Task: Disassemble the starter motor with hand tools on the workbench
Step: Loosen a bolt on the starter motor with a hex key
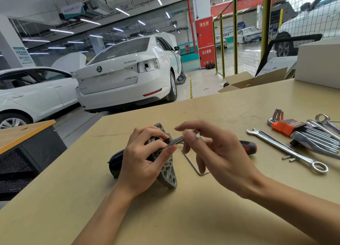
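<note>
On the tan surface (pixel 184 217) the left hand (pixel 145 160) curls its fingers round the starter motor (pixel 168 173), grey ribbed casting with a dark body. The right hand (pixel 217 152) pinches a blurred slim rod (pixel 176 141). Beyond lie an L-shaped hex key (pixel 195 168), a red-black screwdriver (pixel 248 147), and a shiny wrench (pixel 287 150).

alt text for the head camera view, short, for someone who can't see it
A person's left hand grips a starter motor on a tan workbench while the right hand pinches a thin metal part at its top. A combination wrench and hex key set lie to the right.
</note>
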